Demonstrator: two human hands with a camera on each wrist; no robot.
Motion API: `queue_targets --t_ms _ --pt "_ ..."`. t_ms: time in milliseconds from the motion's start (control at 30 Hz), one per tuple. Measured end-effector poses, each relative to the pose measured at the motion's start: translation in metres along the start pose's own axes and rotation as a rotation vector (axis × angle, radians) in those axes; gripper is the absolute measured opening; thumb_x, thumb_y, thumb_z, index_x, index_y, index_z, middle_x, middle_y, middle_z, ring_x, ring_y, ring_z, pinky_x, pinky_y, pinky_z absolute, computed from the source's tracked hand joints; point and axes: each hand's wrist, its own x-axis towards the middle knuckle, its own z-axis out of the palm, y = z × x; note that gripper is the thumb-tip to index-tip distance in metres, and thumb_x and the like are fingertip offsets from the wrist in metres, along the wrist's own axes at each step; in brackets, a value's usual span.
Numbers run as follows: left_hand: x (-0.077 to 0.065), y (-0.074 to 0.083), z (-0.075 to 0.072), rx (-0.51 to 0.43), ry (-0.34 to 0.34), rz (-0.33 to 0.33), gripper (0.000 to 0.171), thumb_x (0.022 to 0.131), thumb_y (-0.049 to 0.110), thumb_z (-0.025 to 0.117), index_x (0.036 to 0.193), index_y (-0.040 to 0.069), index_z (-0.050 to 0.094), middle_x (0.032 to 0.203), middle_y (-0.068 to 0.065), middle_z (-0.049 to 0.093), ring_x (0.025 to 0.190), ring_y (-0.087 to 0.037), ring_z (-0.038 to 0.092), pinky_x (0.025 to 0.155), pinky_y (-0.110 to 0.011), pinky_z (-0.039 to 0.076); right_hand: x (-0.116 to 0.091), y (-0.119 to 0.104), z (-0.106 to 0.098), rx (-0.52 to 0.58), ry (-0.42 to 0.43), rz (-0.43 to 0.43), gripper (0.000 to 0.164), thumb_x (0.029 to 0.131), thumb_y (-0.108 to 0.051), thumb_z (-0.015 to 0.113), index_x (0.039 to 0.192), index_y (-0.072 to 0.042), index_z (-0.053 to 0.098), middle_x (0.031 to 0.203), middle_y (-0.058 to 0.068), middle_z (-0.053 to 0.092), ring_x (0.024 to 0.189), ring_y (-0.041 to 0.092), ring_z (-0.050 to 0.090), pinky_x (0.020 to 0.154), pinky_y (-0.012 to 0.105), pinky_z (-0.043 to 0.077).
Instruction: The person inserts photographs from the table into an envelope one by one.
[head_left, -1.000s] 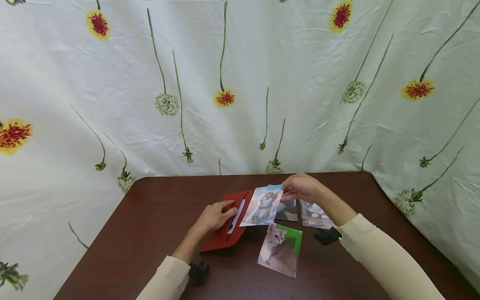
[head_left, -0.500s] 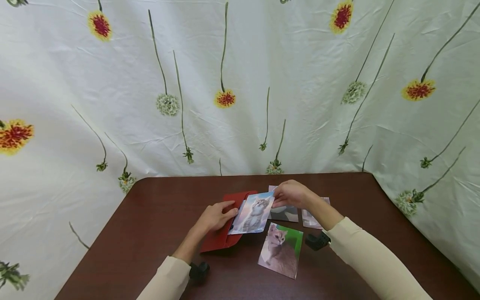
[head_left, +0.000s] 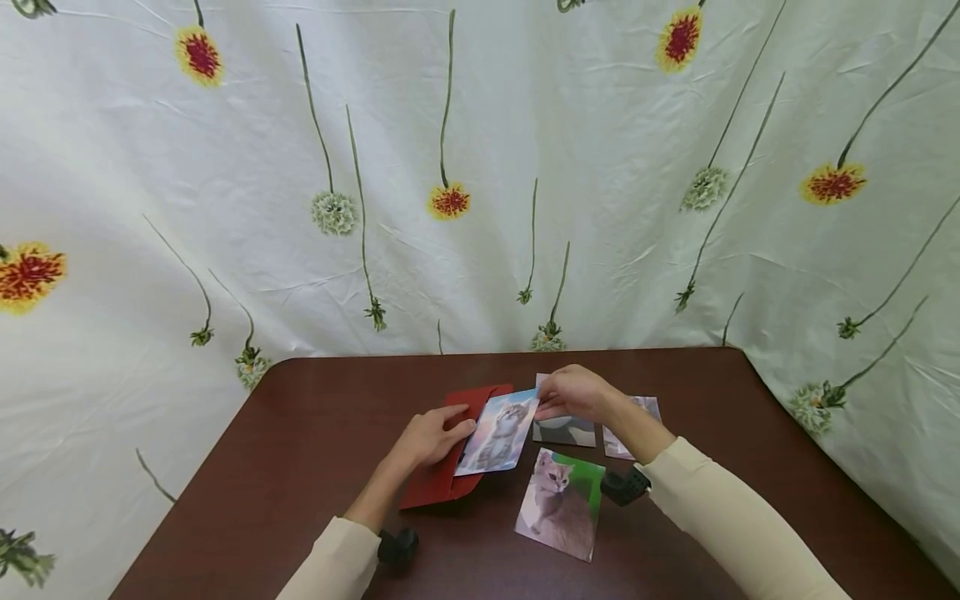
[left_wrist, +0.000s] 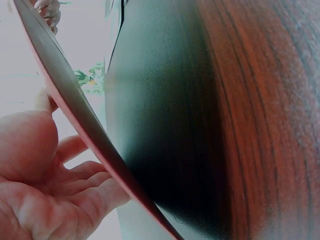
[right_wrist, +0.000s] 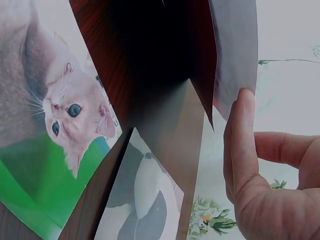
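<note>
My left hand (head_left: 427, 437) holds a red envelope (head_left: 431, 492), with thumb and index finger at its opening. In the left wrist view the envelope (left_wrist: 85, 125) appears edge-on, tilted up off the table on one side. My right hand (head_left: 577, 393) pinches a kitten photo (head_left: 498, 433) by its upper right corner. The photo's lower left part overlaps the envelope's opening. From the right wrist, the pale back of the kitten photo (right_wrist: 237, 45) shows above the envelope's red edge (right_wrist: 204, 65), fingertips against the photo.
On the dark brown table (head_left: 337, 408) lies a photo of a cat on green (head_left: 558, 512), close to me. Behind it are a grey-and-white photo (head_left: 566, 432) and another pale photo (head_left: 615, 446), both partly under my right arm. A flowered white curtain (head_left: 480, 275) hangs beyond the table.
My right hand has moved left and slightly toward me, bringing the kitten photo from beside the envelope to over its opening. The left hand has stayed in place.
</note>
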Motion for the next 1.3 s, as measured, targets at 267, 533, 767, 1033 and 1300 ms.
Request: queue_targets --t_ms 267,533,767,1033,1300 --pt "-0.003 -0.004 -0.007 0.016 0.026 -0.029 0.051 0.100 0.040 0.060 0.143 0.012 0.059 0.139 -0.022 0.061 0.129 -0.041 0.057 0.106 -0.057 0.046 0.007 -0.006 0.013 0.004 -0.012 0.000 0.024 0.099 0.002 0.051 0.111 0.020 0.060 0.077 0.012 0.064 0.065 0.016 0.069 0.068 0.026 0.061" --pt "0.001 -0.002 -0.005 0.011 0.003 -0.015 0.052 0.100 0.041 0.059 0.145 0.013 0.058 0.140 -0.022 0.061 0.129 -0.042 0.056 0.106 -0.058 0.046 0.007 -0.007 0.014 -0.013 -0.010 -0.024 0.034 0.099 0.003 0.049 0.127 0.024 0.052 0.081 0.011 0.066 0.067 0.016 0.071 0.070 0.027 0.061" --pt "0.002 -0.004 -0.002 0.021 0.003 -0.011 0.051 0.101 0.041 0.058 0.145 0.014 0.058 0.140 -0.022 0.060 0.131 -0.042 0.055 0.107 -0.057 0.044 0.011 -0.007 0.023 -0.021 -0.020 -0.051 0.035 0.098 0.006 0.050 0.128 0.025 0.051 0.086 0.013 0.066 0.067 0.013 0.071 0.071 0.024 0.061" --pt "0.003 -0.004 -0.001 0.015 0.007 -0.011 0.052 0.101 0.043 0.058 0.145 0.016 0.059 0.140 -0.021 0.061 0.129 -0.041 0.057 0.106 -0.056 0.046 0.019 -0.007 0.033 -0.011 0.003 -0.035 0.032 0.097 0.009 0.050 0.125 0.024 0.055 0.090 0.018 0.066 0.067 0.015 0.070 0.071 0.027 0.061" --pt "0.002 -0.001 0.000 0.006 0.010 0.002 0.051 0.101 0.042 0.058 0.144 0.014 0.060 0.140 -0.022 0.061 0.130 -0.042 0.056 0.106 -0.056 0.045 0.023 -0.003 0.040 -0.026 0.019 -0.008 0.029 0.094 0.009 0.051 0.119 0.024 0.058 0.091 0.018 0.063 0.067 0.016 0.069 0.071 0.027 0.061"
